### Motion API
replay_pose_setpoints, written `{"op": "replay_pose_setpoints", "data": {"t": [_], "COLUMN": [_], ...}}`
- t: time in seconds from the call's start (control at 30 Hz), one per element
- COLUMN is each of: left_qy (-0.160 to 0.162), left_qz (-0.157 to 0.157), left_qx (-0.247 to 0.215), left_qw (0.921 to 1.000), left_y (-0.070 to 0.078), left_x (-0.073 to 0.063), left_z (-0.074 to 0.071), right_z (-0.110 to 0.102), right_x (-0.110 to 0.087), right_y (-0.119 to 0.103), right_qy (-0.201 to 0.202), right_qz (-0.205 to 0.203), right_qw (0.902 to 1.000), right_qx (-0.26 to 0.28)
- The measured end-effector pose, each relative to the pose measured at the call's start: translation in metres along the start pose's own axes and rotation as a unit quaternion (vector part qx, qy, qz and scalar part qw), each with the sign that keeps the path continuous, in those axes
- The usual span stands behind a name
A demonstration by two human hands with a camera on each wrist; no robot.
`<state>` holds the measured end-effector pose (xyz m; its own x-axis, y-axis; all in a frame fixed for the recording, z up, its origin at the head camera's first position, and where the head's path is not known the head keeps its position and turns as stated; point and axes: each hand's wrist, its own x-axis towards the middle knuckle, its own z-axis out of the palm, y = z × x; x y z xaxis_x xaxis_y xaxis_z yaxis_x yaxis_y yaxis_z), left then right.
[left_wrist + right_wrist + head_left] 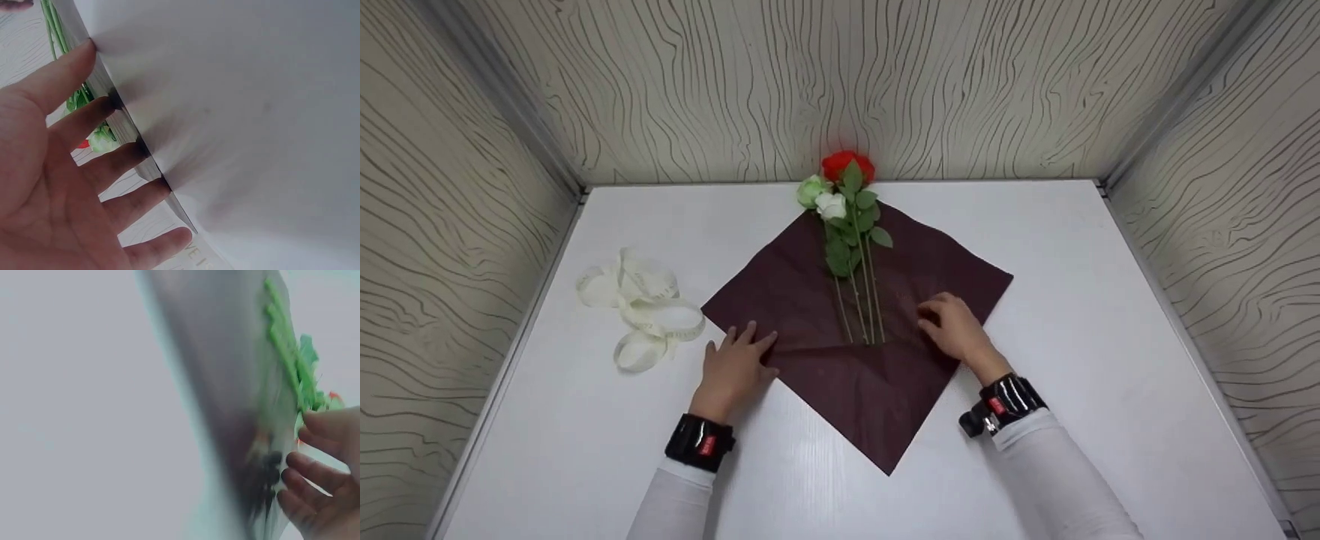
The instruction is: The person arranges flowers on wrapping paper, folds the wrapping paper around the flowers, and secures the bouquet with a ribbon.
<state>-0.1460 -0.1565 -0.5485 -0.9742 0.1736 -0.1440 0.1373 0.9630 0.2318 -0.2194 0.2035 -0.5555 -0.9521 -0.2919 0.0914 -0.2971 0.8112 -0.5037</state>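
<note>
Here, flowers [837, 256] lie between spread left hand [737, 369] and relaxed right hand [956, 330] | dark sheet [866, 386] beneath | right contact unclear

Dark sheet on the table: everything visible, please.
The maroon sheet, thin and paper-like, roughly square, lies spread on the white table like a diamond, one corner toward the person. Faint creases cross it. The flowers lie on it, blooms at its far corner. The left hand rests spread on its near-left edge; the right hand is over its right side, contact unclear.

The dark sheet [236, 377] looks blurred in the right wrist view.
</note>
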Motion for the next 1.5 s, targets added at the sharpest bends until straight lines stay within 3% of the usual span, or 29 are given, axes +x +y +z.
{"op": "replay_pose_setpoints", "data": {"t": [0.23,0.53,0.63,0.77,0.87,1.0,1.1,1.23,1.33,1.5], "left_qy": [0.004,0.010,0.021,0.046,0.059,0.068,0.078,0.084,0.071,0.052], "left_qz": [0.003,0.009,0.012,0.024,0.036,0.060,0.083,0.135,0.173,0.170], "left_qx": [0.005,0.004,0.000,-0.005,0.001,0.009,-0.007,-0.040,-0.057,-0.069], "left_qw": [1.0000,0.9999,0.9997,0.9987,0.9976,0.9958,0.9935,0.9864,0.9807,0.9816], "left_y": [-0.002,-0.001,-0.001,-0.002,-0.002,-0.004,-0.004,-0.003,-0.002,-0.002], "left_x": [0.000,-0.001,-0.001,0.003,0.006,0.009,0.009,0.008,0.006,0.005], "left_z": [-0.002,-0.002,-0.002,-0.004,-0.004,-0.002,0.001,0.005,0.008,0.010], "right_z": [-0.004,-0.004,-0.008,-0.016,-0.021,-0.023,-0.025,-0.028,-0.029,-0.026], "right_x": [-0.032,-0.047,-0.048,-0.044,-0.042,-0.046,-0.051,-0.055,-0.055,-0.055], "right_y": [0.021,0.023,0.022,0.019,0.017,0.017,0.021,0.027,0.029,0.026], "right_qy": [-0.025,-0.039,-0.059,-0.080,-0.102,-0.139,-0.143,-0.136,-0.136,-0.130], "right_qz": [-0.027,-0.021,-0.023,-0.039,-0.057,-0.069,-0.073,-0.080,-0.085,-0.083], "right_qw": [0.9980,0.9963,0.9965,0.9959,0.9923,0.9876,0.9869,0.9874,0.9869,0.9880], "right_qx": [-0.051,-0.074,-0.054,0.014,0.040,0.025,0.017,0.016,0.018,0.009]}}
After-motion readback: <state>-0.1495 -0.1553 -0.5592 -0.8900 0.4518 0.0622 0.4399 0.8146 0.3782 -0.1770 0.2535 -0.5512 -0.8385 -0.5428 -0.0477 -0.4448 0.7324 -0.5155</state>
